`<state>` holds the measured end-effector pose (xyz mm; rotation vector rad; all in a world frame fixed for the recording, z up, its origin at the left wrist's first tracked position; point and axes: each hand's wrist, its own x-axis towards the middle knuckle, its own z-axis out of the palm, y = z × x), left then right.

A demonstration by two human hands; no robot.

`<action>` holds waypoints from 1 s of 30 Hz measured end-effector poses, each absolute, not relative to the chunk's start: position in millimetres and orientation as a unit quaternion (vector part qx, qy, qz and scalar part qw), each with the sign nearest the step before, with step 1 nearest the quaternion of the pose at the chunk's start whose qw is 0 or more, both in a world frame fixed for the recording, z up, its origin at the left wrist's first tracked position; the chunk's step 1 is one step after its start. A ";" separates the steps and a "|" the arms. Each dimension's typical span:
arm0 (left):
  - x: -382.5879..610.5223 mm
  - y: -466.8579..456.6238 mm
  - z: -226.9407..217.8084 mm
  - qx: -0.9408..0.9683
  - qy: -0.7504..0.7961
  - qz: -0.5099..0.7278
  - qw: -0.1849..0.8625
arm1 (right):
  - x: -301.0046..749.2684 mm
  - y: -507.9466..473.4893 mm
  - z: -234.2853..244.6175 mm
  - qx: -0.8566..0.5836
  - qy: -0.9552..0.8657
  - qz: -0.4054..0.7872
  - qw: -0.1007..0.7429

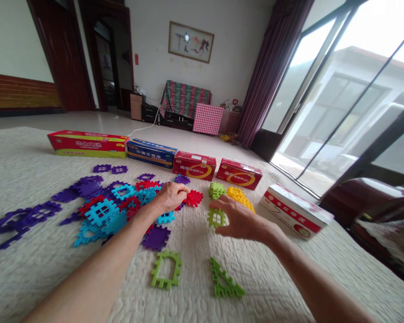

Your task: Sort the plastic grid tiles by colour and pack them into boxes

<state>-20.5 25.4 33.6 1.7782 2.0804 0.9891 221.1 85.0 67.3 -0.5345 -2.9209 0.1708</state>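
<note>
My left hand (171, 197) is closed, knuckles up, over the right side of a mixed heap of plastic interlocking building pieces. Beside its fingertips lies a red toothed piece (194, 198); what the fingers hold, if anything, is hidden. My right hand (237, 218) curves around a green square window piece (216, 218), fingers at its upper edge and thumb at its lower edge. Behind that sits a pile of green pieces (217, 190), with yellow pieces (239, 197) to the right. Nearer me lie a green frame (166, 270) and a green triangle (225, 280).
Blue pieces (103, 211) and purple pieces (156, 237) spread leftward on the quilted cover (188, 300). Behind stand a red-green box (87, 144), a blue box (151, 153) and two red boxes (194, 166). A white-red box (294, 211) is at right.
</note>
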 end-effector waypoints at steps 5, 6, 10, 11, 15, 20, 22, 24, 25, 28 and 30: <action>-18.6 22.6 38.2 0.607 0.715 0.326 0.117 | 221.6 103.8 56.3 -0.237 -0.962 -0.024 0.133; -18.4 22.1 38.7 0.608 0.716 0.324 0.116 | 221.8 106.6 54.0 -0.243 -0.960 -0.034 0.132; -18.8 22.2 38.3 0.614 0.712 0.323 0.110 | 222.9 110.9 50.3 -0.254 -0.953 -0.078 0.143; -19.2 22.7 37.6 0.615 0.710 0.325 0.109 | 222.8 110.0 51.1 -0.253 -0.952 -0.086 0.147; -20.3 24.9 34.6 0.621 0.703 0.334 0.094 | 217.2 96.5 55.6 -0.235 -0.954 -0.085 0.166; -15.5 22.5 33.2 0.641 0.687 0.334 0.073 | 200.6 63.6 46.3 -0.132 -0.975 0.014 0.177; -12.4 20.8 33.6 0.660 0.674 0.328 0.045 | 195.8 53.8 38.3 -0.103 -0.981 0.052 0.157; -11.0 19.9 35.4 0.675 0.663 0.322 0.027 | 193.4 49.9 31.1 -0.088 -0.982 0.071 0.154; -11.7 19.6 37.3 0.675 0.660 0.329 0.021 | 192.8 49.9 28.2 -0.083 -0.981 0.076 0.159; -22.3 17.4 47.4 0.641 0.674 0.366 -0.014 | 192.0 53.8 22.9 -0.073 -0.977 0.084 0.183; -36.6 12.5 56.0 0.603 0.702 0.376 -0.042 | 191.7 56.2 21.5 -0.071 -0.974 0.087 0.195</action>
